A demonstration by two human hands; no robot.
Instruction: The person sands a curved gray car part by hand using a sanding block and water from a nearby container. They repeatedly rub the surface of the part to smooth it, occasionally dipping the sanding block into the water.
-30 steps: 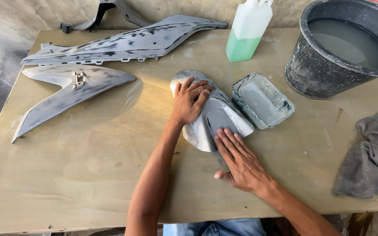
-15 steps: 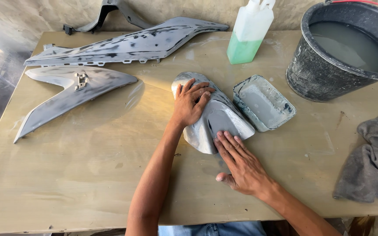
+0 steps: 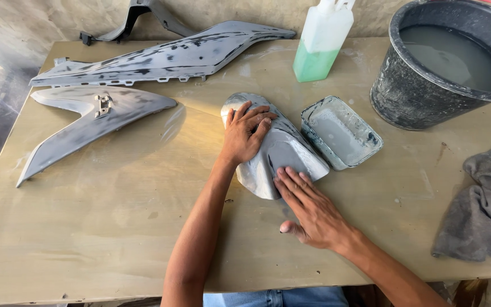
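Curved panel [image 3: 279, 150] lies mid-table [image 3: 115, 227], tray [image 3: 341, 132] right, bucket [image 3: 444, 62] (with water) behind.

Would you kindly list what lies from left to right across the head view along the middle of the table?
Flat grey panel → left hand on the curved grey panel → rectangular tray → black bucket → grey rag.
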